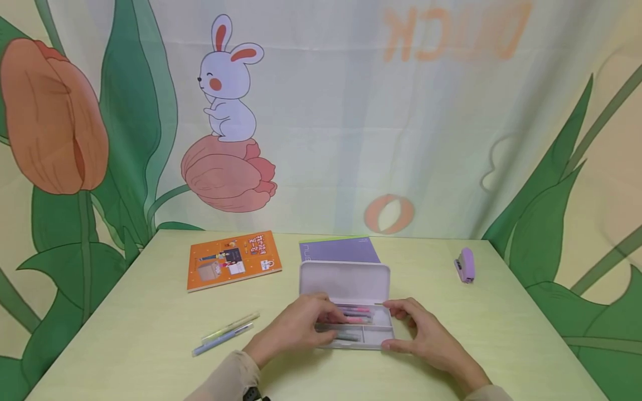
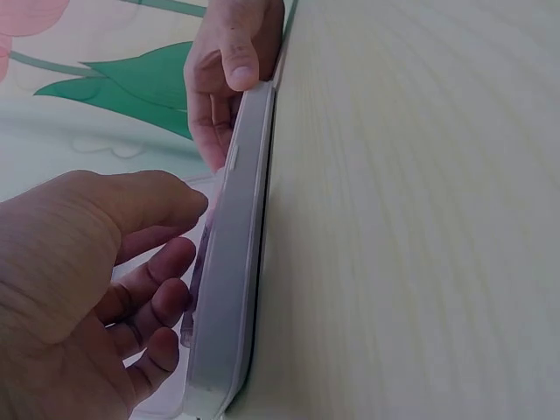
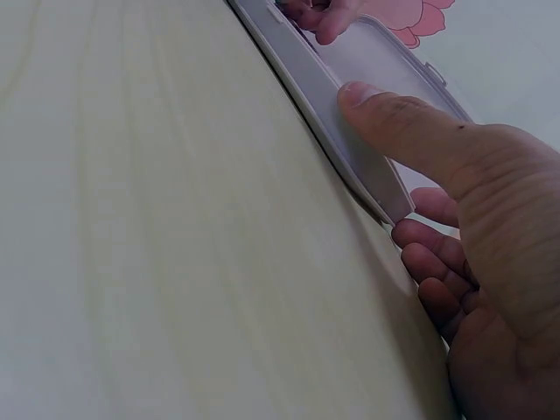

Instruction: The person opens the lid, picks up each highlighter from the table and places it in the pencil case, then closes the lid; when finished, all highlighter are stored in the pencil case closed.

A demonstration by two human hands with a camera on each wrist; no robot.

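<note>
A pale grey pencil case point(image 1: 345, 283) lies on the table with its lid standing up at the back. Several pink and purple pens point(image 1: 358, 320) rest in its long rear compartment, and a dark greenish pen point(image 1: 347, 336) lies in the front one. My left hand point(image 1: 301, 323) reaches over the case's left part, fingers loosely bent among the pens. In the left wrist view, a gap shows between its thumb and fingers, with nothing held there. My right hand point(image 1: 426, 340) grips the case's right end, thumb point(image 3: 376, 109) against the front wall and fingers round the far side.
A yellow pen point(image 1: 230, 327) and a blue pen point(image 1: 223, 340) lie left of the case. Behind are an orange book point(image 1: 234, 262) and a purple notebook point(image 1: 341, 249), partly covered by the lid. A purple stapler point(image 1: 466, 265) stands far right. A printed curtain point(image 1: 321, 111) hangs behind.
</note>
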